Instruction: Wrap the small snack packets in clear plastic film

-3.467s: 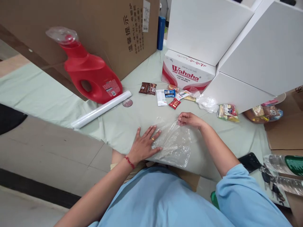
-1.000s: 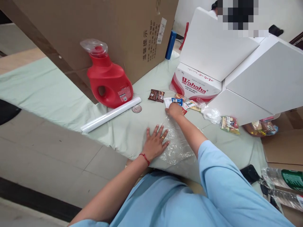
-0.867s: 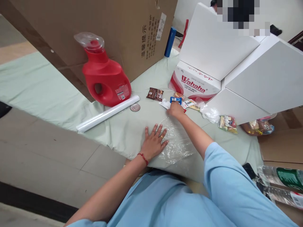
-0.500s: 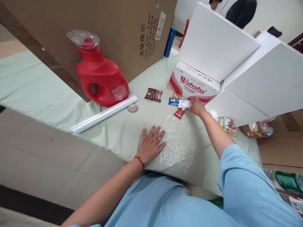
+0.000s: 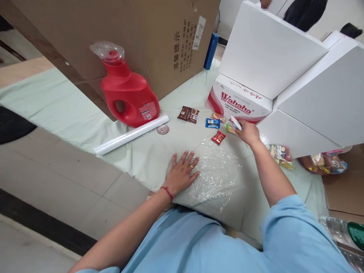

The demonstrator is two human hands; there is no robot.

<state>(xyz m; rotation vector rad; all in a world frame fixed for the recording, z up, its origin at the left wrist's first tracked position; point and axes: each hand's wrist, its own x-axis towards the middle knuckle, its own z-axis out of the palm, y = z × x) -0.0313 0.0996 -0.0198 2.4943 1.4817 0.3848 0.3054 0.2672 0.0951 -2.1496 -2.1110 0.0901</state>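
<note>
My left hand (image 5: pixel 182 172) lies flat with spread fingers on the pale green cloth, at the edge of a crinkled clear plastic sheet (image 5: pixel 216 178). In my right hand (image 5: pixel 248 132) is a small white packet (image 5: pixel 235 123), held raised at the front of the Wahaha box (image 5: pixel 239 100). Close by it lie a blue snack packet (image 5: pixel 212 123), a red snack packet (image 5: pixel 218 137), a round wrapped snack (image 5: pixel 218 116) and a green-edged packet (image 5: pixel 231 129), the last partly hidden by the hand. Two joined brown cocoa packets (image 5: pixel 188 114) are farther left.
A red detergent jug (image 5: pixel 131 94) stands against a large cardboard box (image 5: pixel 142 41), with a white film roll (image 5: pixel 132 134) and a round disc (image 5: pixel 163 129) before it. White panels (image 5: pixel 270 49) lean at the right. Bagged snacks (image 5: pixel 281 155) lie at right; a blue roll (image 5: pixel 211 51) stands behind.
My right hand has lifted and tilted the white packet, moving it slightly right and uncovering the green-edged packet. My left hand stays in place. The view has shifted a little.
</note>
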